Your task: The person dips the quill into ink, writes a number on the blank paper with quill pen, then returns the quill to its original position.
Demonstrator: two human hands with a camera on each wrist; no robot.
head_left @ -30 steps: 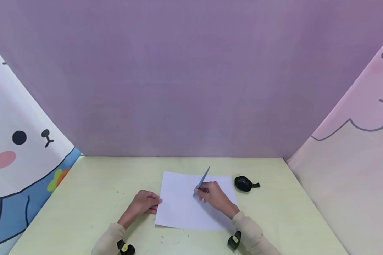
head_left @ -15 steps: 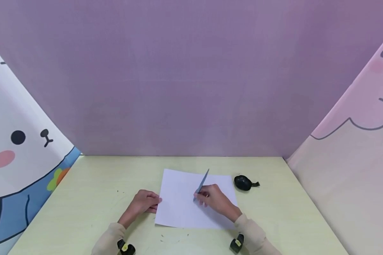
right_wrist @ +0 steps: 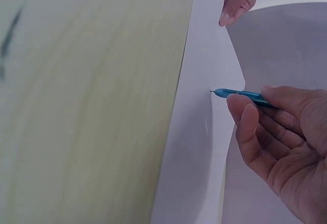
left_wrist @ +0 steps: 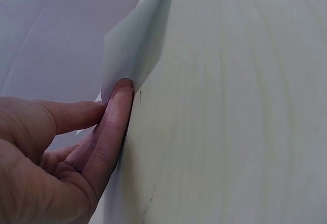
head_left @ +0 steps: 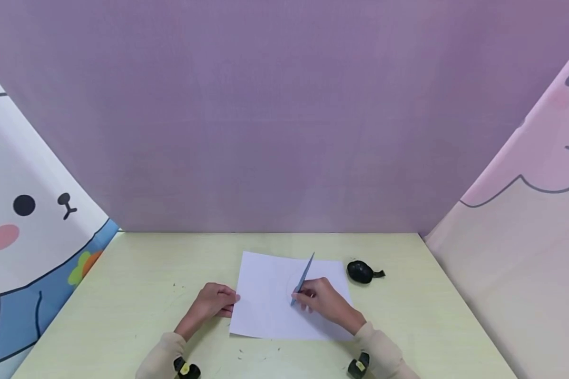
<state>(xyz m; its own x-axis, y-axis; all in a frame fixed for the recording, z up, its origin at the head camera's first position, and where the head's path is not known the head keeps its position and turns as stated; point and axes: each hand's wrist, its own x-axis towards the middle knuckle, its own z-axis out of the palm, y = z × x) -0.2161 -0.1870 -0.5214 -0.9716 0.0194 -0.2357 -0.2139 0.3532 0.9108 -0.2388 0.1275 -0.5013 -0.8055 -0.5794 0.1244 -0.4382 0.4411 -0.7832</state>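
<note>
A white sheet of paper (head_left: pixel 261 295) lies on the table, its left edge slightly raised in the left wrist view. My left hand (head_left: pixel 213 301) pinches that edge, thumb (left_wrist: pixel 76 116) on one side and fingers on the other. Over the right half of the sheet, my right hand (head_left: pixel 327 301) grips a blue pen (head_left: pixel 305 276) between thumb and fingertips. The pen (right_wrist: pixel 230 93) slants, its dark tip right at the paper in the right wrist view. A faint curved line shows on the sheet left of the pen.
A black rounded object (head_left: pixel 360 271) with a short strap-like end lies right of the paper. Small dark marks dot the pale wooden table (head_left: pixel 170 263). A purple panel (head_left: pixel 275 131) stands behind, with cartoon-printed panels at both sides.
My right hand and the pen have moved toward the near edge and slightly right across the paper. A faint curve now shows there. My left hand has stayed at the left edge.
</note>
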